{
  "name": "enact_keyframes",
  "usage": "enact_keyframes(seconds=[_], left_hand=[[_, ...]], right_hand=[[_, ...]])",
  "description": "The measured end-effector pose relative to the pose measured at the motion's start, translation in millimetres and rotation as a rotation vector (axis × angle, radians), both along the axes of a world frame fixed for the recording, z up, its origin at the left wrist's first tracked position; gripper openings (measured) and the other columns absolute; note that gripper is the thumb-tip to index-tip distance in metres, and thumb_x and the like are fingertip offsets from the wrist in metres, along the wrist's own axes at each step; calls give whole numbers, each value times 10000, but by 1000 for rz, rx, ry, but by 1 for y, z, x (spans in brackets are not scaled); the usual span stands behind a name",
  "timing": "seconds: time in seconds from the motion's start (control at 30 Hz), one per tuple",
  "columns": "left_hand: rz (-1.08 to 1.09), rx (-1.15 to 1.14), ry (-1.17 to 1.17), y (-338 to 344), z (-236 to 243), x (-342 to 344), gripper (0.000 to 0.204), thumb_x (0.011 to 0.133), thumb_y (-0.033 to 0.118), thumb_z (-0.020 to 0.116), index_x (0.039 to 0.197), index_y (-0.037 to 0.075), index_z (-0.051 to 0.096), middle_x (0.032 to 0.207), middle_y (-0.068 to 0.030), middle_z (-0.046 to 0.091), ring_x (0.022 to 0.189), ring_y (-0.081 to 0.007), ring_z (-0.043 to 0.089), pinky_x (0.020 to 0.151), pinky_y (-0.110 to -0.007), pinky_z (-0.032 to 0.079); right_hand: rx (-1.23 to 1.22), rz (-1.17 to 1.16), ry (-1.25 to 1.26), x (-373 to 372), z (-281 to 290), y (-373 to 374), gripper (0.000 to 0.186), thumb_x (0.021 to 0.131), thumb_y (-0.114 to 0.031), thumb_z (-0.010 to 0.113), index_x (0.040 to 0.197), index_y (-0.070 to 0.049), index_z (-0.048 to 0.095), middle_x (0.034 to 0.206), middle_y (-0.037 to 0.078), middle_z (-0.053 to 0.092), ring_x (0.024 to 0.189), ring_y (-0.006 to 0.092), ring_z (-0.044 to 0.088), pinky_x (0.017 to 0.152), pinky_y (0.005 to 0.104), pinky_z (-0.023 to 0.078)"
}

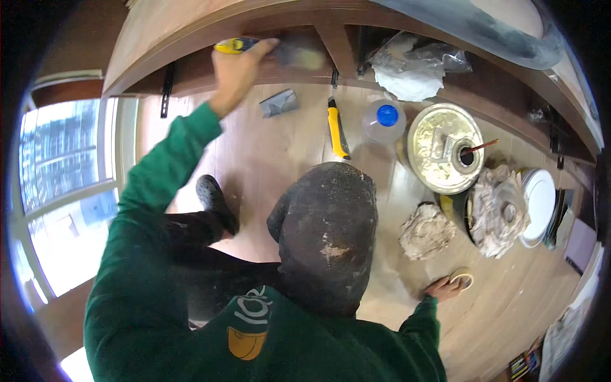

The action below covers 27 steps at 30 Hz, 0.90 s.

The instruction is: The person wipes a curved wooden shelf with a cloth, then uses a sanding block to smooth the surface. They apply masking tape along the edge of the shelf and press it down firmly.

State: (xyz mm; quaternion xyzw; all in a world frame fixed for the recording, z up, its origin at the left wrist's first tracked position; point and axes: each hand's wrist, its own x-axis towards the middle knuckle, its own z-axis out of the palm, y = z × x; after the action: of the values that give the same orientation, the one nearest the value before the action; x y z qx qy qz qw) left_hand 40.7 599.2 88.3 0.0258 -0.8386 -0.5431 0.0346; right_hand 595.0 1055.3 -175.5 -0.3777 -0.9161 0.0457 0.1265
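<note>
Gripping a yellow-handled flat scraping tool (237,45), the left hand (237,67) is raised to the underside of a brown wooden cabinet panel (191,25); its fingers are clenched round the handle, with the blade end beyond the fingertips blurred, so its exact shape cannot be told. The smeared pale patch (304,57) just past the blade suggests filler or dust being worked along the panel edge; judging by this, the work looks under way, with most of the panel length to either side of the fingers showing no such patch. The right hand (443,288) rests low on the pale wooden floor (267,153), fingertips touching a small roll of tape (462,278); whether those fingers grasp it or only lie against it cannot be told. Beyond the left hand's fingers lie a grey folded piece of sandpaper (279,102) and a yellow-and-black utility knife (337,130). Farther toward the right-hand side stand a clear plastic bottle with a blue cap (384,119), a round gold-lidded metal can (443,148) with a stick in its opening, crumpled stained rags (428,230) and a white-lidded tub (540,202).
</note>
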Motion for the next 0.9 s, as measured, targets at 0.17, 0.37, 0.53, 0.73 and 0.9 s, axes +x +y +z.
enact_keyframes(seconds=[0.17, 0.37, 0.53, 0.73, 0.9], left_hand=[[-409, -201, -455, -4, -26, 40, 48, 777, 39, 737, 758, 14, 701, 709, -64, 692, 608, -120, 635, 516, -250, 492], [-480, -55, 280, -50, -20, 26, 55, 775, 83, 734, 801, 49, 700, 689, -38, 668, 601, -85, 592, 546, -247, 487], [-914, -243, 132, -93, -7, 5, 248, 744, 261, 742, 754, 21, 680, 603, -133, 619, 523, -189, 567, 513, -350, 462], [-1162, -1015, -332, -195, -17, -7, 244, 604, 191, 732, 706, -8, 633, 659, -191, 632, 601, -340, 631, 587, -424, 523], [-1632, -1123, -316, -219, -115, 23, 311, 657, 261, 727, 794, -9, 658, 767, -226, 658, 721, -383, 657, 668, -485, 531]], right_hand=[[63, 3, -109, 3, -3, 10, 550, 949, -338, 469, 1317, 69, 439, 1361, 301, 414, 1257, 437, 409, 1072, 492, 326], [89, -434, -636, -29, -5, -19, 454, 967, -364, 427, 1331, -95, 456, 1353, 156, 475, 1145, 425, 496, 964, 511, 408], [-43, -580, -649, -29, -2, -57, 498, 958, -395, 460, 1387, -146, 421, 1239, 152, 550, 1028, 365, 576, 849, 472, 480], [-571, 101, -434, -138, 97, -226, 498, 951, -361, 520, 1383, -120, 457, 1014, 122, 626, 820, 277, 615, 711, 390, 505], [-1328, 390, -230, -286, 146, -307, 497, 945, -338, 558, 1377, -104, 484, 857, 96, 653, 662, 215, 624, 603, 332, 512]])
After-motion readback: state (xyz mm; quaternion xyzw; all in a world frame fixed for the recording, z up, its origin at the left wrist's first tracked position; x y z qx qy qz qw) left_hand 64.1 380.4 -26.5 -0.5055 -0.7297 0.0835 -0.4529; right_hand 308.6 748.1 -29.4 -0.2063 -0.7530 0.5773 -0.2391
